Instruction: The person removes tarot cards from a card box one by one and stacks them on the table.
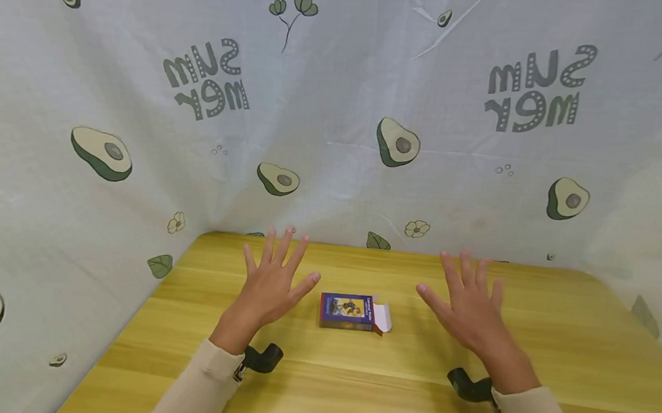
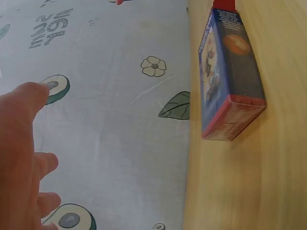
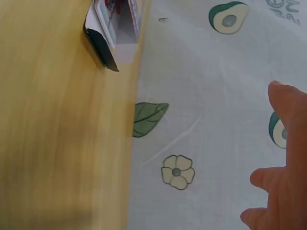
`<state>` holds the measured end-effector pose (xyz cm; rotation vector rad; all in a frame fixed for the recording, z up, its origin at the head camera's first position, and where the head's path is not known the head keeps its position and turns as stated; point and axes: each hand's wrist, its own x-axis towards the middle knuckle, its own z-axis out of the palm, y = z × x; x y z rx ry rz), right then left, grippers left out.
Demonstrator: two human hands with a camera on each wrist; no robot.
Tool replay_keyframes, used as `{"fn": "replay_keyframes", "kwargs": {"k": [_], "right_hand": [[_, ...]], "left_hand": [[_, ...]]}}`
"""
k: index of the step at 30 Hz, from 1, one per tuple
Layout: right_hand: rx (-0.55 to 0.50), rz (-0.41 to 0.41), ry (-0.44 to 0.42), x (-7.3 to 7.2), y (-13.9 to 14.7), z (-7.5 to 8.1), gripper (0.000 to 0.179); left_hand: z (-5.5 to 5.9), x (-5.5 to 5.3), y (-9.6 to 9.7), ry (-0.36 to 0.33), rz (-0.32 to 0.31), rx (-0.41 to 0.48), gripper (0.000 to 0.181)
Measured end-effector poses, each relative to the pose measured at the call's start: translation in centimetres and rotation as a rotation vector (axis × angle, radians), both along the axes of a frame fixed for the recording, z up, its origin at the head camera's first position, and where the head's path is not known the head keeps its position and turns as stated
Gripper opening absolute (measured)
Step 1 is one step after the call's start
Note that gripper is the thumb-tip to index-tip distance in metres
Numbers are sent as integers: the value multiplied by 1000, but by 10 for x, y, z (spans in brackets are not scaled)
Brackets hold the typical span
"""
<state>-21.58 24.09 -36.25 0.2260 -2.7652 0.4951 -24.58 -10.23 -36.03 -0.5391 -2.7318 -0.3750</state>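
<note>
A small blue and red card box [image 1: 348, 311] lies on the wooden table, a picture on its upper face and its right-hand end flap [image 1: 382, 317] folded out. In the right wrist view, the opened end of the box [image 3: 125, 31] shows pale walls and something coloured inside, too cut off to identify. My left hand [image 1: 269, 289] hovers to the left of the box, fingers spread. On the other side my right hand [image 1: 471, 315] is held likewise, fingers fanned and apart from the box. Neither hand touches anything.
Behind the table [image 1: 351, 389] hangs a pale curtain [image 1: 339, 103] printed with avocados, leaves and mirrored lettering; it also runs along both sides. A black wrist mount sits at each cuff, the left mount [image 1: 263, 358] and the right mount [image 1: 468, 386].
</note>
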Motion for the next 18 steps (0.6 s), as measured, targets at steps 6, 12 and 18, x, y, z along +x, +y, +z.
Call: {"fn": "replay_keyframes", "kwargs": {"k": [6,12,18], "right_hand": [[-131,56,-23,-4,-4,-14,76],[-346,104,-9,-11,-10,-31,69],[-485,63,-121,-14,-12,-41,70]], "left_hand": [[-17,-9,11,-114,-64,37,75],[-29,-11,21,-273,-159,189,73],[-40,-10,30,-342,-229,280,72]]}}
